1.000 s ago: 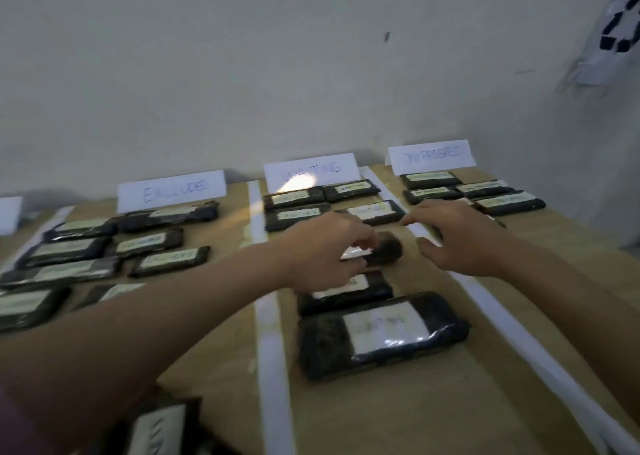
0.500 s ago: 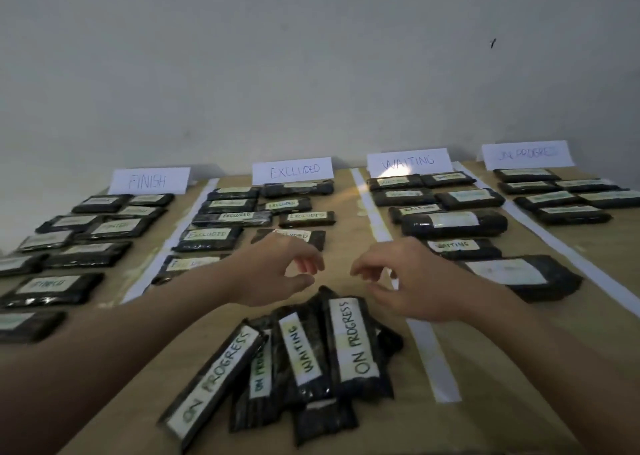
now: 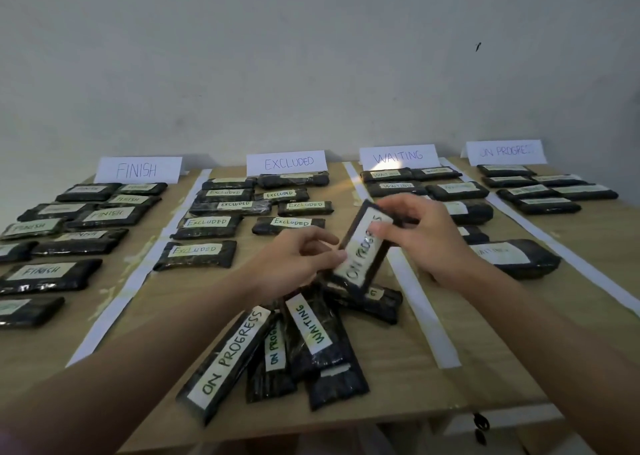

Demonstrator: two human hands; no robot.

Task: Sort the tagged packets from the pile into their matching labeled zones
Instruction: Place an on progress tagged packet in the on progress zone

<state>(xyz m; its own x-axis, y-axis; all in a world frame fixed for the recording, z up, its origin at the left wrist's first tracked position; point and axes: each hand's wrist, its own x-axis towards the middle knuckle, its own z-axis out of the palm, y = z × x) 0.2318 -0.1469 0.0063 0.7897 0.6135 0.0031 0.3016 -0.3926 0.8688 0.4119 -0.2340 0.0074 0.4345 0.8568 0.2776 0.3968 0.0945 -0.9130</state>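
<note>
A dark packet tagged ON PROGRESS [image 3: 360,252] is lifted above the pile [image 3: 294,343] at the table's front middle. My right hand [image 3: 422,233] grips its upper end and my left hand [image 3: 294,257] pinches its lower left edge. The pile holds several dark packets, tagged ON PROGRESS and WAITING. Four paper signs stand at the back: FINISH [image 3: 138,170], EXCLUDED [image 3: 286,163], WAITING [image 3: 398,156], ON PROGRESS [image 3: 505,152]. Rows of sorted packets lie in each zone in front of its sign.
White tape strips [image 3: 420,312] split the wooden table [image 3: 467,368] into four lanes. A grey wall rises behind the signs. The table's front edge runs just below the pile, with its right corner at the lower right.
My view swung left from the WAITING lane back to the pile. Both hands were empty over the pile half a second ago; now they hold an ON PROGRESS packet raised off it.
</note>
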